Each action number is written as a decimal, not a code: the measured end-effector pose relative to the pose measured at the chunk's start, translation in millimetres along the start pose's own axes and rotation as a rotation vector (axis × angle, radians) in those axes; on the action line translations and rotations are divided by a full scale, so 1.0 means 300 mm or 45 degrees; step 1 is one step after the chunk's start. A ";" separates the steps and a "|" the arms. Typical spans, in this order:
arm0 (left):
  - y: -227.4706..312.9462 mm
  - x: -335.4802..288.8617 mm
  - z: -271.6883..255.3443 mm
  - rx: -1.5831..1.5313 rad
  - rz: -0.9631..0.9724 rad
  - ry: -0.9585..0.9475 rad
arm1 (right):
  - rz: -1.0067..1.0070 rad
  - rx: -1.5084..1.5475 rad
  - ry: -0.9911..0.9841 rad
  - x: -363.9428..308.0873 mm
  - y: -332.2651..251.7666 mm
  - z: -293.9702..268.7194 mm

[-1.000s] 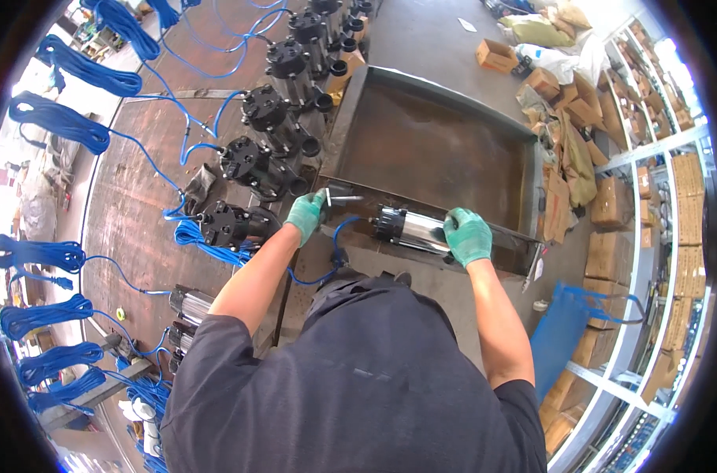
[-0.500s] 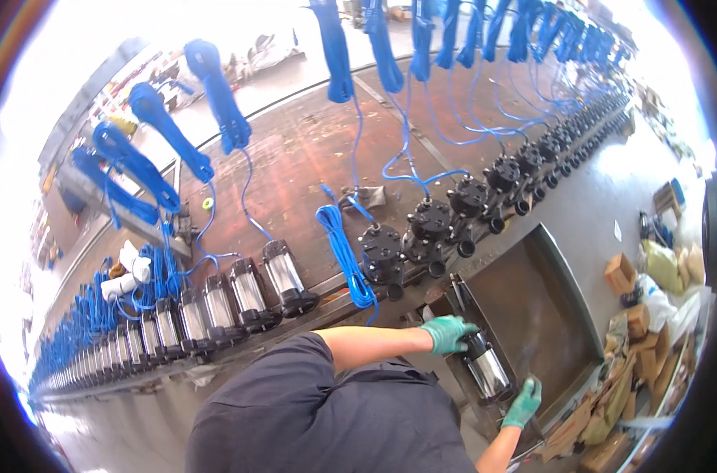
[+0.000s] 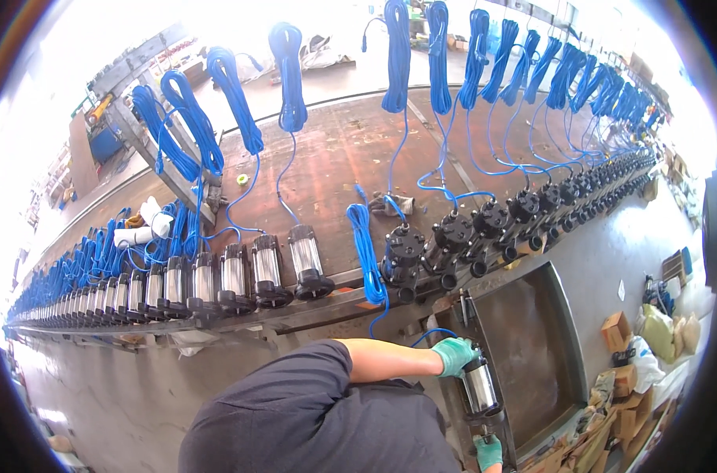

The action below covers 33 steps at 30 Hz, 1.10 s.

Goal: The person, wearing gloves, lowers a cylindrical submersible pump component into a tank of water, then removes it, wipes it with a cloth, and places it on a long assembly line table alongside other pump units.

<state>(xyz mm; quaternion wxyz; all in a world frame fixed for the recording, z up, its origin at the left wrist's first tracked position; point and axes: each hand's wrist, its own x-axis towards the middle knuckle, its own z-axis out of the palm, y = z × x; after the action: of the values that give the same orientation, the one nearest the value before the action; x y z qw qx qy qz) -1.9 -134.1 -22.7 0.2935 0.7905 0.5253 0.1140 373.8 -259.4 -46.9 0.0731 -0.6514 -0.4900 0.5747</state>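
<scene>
My left hand (image 3: 455, 356), in a green glove, is wrapped round the black upper end of a silver-bodied electric pump (image 3: 480, 388). The pump lies lengthwise at the left side of a metal trough. My right hand (image 3: 489, 453), also in a green glove, is closed at the pump's lower end, by a small dark part (image 3: 484, 433) that I cannot make out. A blue cable (image 3: 431, 334) runs from near my left hand toward a tied blue cable coil (image 3: 364, 252) on the bench edge.
Silver pumps (image 3: 268, 272) line the bench edge at left, black pump housings (image 3: 404, 256) at right. Blue coils (image 3: 287, 79) hang above the brown bench top (image 3: 335, 150). The metal trough (image 3: 532, 347) is beside me; cardboard boxes (image 3: 617, 331) lie at right.
My right hand has gone from open beside the pump to closed at its lower end. The pump now lies straighter along the trough, and the view has shifted.
</scene>
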 end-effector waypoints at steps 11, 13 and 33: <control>0.033 0.036 0.035 0.080 0.020 0.004 | -0.380 -0.418 0.374 -0.020 0.001 0.078; 0.036 0.027 0.024 0.071 -0.002 -0.006 | -0.779 -0.446 0.181 0.085 0.250 0.001; 0.020 0.044 0.053 0.084 0.039 0.023 | 0.269 1.559 0.016 -0.104 -0.194 0.082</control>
<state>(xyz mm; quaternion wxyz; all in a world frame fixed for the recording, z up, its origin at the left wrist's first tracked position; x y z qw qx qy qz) 16.0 -129.3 -33.6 0.2608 0.8067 0.5191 0.1082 325.8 -263.9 4.5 0.3789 -0.5396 -0.0039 0.7518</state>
